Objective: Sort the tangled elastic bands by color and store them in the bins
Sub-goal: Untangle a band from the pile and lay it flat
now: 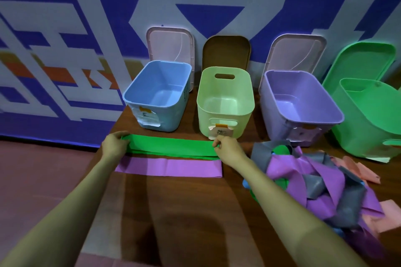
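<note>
Note green band [171,147] held flat between left hand [115,144] and right hand [225,147], spread well apart, each gripping one end; purple band [169,167] just nearer. Avoid uneven release: likely snap-back, skewing folded layers

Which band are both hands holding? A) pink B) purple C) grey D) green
D: the left hand and right hand each grip one end of the green band, stretched flat in front of the bins; the purple band lies flat just nearer the person.
</note>
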Demonstrator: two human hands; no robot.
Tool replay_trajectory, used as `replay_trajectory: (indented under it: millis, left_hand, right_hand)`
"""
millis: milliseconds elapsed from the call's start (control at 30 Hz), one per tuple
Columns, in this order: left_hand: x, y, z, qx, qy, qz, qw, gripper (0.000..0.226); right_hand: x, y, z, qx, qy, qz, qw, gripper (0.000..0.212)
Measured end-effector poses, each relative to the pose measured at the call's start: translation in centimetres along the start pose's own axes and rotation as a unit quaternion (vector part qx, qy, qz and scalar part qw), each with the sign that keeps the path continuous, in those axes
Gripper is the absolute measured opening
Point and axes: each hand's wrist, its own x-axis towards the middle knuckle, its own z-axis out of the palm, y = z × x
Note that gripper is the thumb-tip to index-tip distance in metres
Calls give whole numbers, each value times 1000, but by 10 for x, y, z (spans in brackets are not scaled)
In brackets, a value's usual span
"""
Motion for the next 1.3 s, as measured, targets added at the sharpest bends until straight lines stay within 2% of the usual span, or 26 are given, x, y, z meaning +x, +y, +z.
replay_trajectory:
  millis: [267,467,567,667,833,967,1033,1100,1200,1300]
  left_hand:
    - [2,-5,1,63,-25,34,997,30]
    - [0,-7,1,111,-35,76,990,32]
    - [-3,-10,3,148,-3,96,984,35]
    - [-8,-11,6,263,37,147,953,19]
    - [-20,-7,7,332,12,159,930,26]
    - [-40,14,4,406,-46,117,905,32]
    - [-60,30,9,423,-71,128,894,38]
    - [-87,49,19,411,-81,181,890,43]
    - [-139,82,42,348,-99,278,890,41]
    - [-192,110,69,266,-140,366,881,40]
  right_hand:
    - [2,2,15,-28,3,36,999,19]
    - [-1,1,22,-49,34,43,997,21]
    - [-5,-2,25,-66,61,47,995,24]
    - [-9,-5,23,-161,90,20,983,29]
    - [-21,-7,14,-195,23,15,980,43]
    - [-35,-10,0,-199,-42,4,979,49]
    - [-49,-10,-9,-171,-15,-20,985,49]
    - [-67,-7,-20,-152,46,-59,986,45]
    - [-97,6,-43,-149,141,-103,973,39]
    - [-129,32,-68,-131,218,-105,961,35]
